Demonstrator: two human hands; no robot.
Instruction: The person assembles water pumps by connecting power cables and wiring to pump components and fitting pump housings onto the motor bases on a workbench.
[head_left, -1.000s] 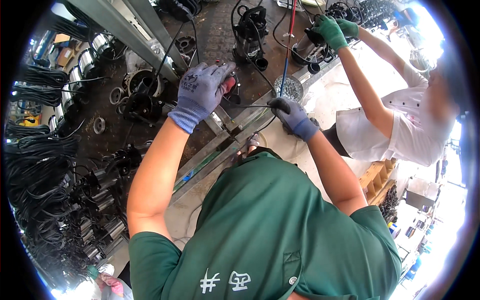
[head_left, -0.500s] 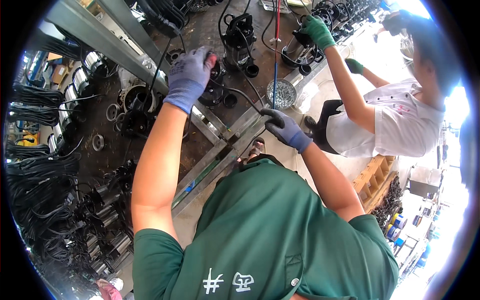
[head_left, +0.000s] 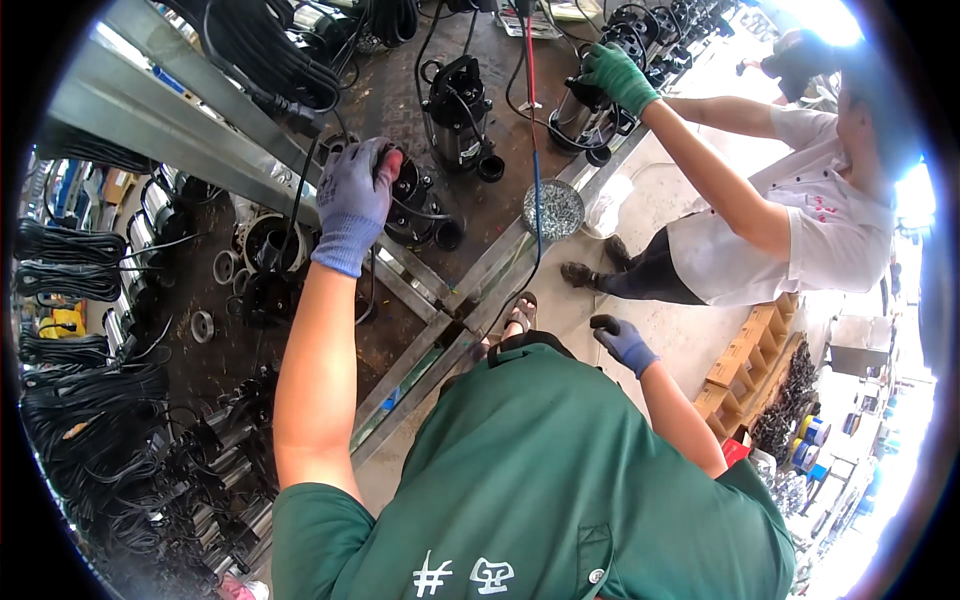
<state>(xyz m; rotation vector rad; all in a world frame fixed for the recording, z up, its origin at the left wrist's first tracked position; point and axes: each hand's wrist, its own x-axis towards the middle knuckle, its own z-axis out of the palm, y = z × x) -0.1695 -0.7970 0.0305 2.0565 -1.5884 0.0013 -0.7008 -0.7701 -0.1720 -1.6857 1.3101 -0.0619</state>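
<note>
My left hand (head_left: 354, 196), in a grey-purple glove with a red thumb tip, is beside a black-topped pump (head_left: 408, 207) on the dark bench. Its fingers curl inward against the pump's upper left side, and whatever is in them is hidden. A black cable loops from this pump toward its round outlet. My right hand (head_left: 625, 345), in the same kind of glove with dark fingertips, is off the bench above the floor. Its fingers are curled, with nothing visible in them. Another upright pump (head_left: 458, 115) with a steel body stands farther back.
A co-worker's green-gloved hand (head_left: 618, 78) is at a pump (head_left: 580, 115) across the bench. A bowl of small metal parts (head_left: 554, 209) sits at the edge, behind a hanging red-and-blue cord (head_left: 537, 170). A metal frame post (head_left: 190, 115) crosses at left, near coiled black cables (head_left: 260, 50).
My right hand has let go of the black cable and moved down and right, away from the bench. My left hand stays near the pump. The co-worker's lower hand has left its place.
</note>
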